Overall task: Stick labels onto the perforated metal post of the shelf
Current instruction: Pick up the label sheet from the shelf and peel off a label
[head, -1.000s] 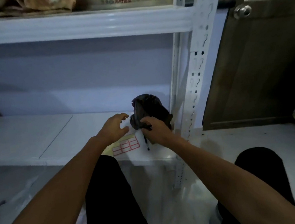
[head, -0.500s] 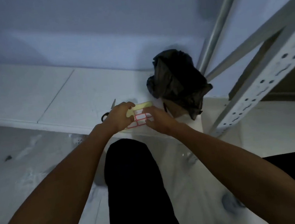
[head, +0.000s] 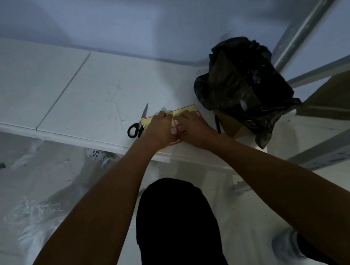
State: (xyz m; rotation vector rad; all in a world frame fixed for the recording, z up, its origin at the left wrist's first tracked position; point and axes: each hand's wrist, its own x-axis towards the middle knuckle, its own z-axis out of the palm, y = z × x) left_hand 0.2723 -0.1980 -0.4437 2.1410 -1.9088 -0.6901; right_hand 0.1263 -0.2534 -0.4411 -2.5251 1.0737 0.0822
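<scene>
A yellow-backed label sheet (head: 185, 110) with red-bordered white labels lies on the white shelf board (head: 91, 98) near its front edge. My left hand (head: 161, 129) presses on the sheet's left part with curled fingers. My right hand (head: 192, 126) rests on its right part, fingertips pinching at a label next to the left hand. The perforated metal post (head: 335, 153) runs off to the lower right, apart from both hands.
Black-handled scissors (head: 139, 123) lie just left of the sheet. A crumpled black plastic bag (head: 243, 85) over a brown box stands to the right, with a dark pen (head: 217, 123) beside it. My knees and the white floor are below.
The camera tilted down and closer to the shelf board. Both hands came together on the label sheet; the right hand left the black bag and pen.
</scene>
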